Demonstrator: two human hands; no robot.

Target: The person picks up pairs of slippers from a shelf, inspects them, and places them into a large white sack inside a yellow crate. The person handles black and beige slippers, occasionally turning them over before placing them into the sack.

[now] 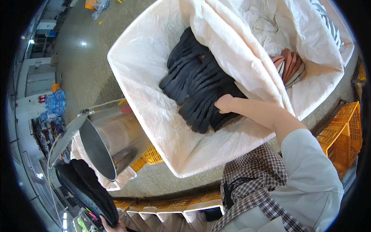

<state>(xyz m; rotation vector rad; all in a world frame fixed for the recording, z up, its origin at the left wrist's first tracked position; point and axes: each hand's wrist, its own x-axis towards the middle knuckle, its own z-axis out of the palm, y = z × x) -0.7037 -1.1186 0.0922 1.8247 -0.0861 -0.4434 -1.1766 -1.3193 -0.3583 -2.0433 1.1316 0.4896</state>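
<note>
My right hand [225,104] reaches into a large cloth-lined bin [135,77], its fingers curled at the edge of a pile of black socks [197,81] laid in overlapping bundles. The fingertips are partly hidden against the dark fabric. Low at the left, my left hand [114,225] grips the near end of a long bundle of black socks [91,189]. That bundle lies along a dark, curved surface beside it. Only part of the left hand shows at the picture's lower edge.
A second lined bin [320,81] at the right holds reddish-brown and cream socks [289,67]. Between my left hand and the first bin stands a clear cylinder with a dark-rimmed opening [96,149]. Yellow plastic crates [342,135] stand at the right. Water bottles [56,102] are far left.
</note>
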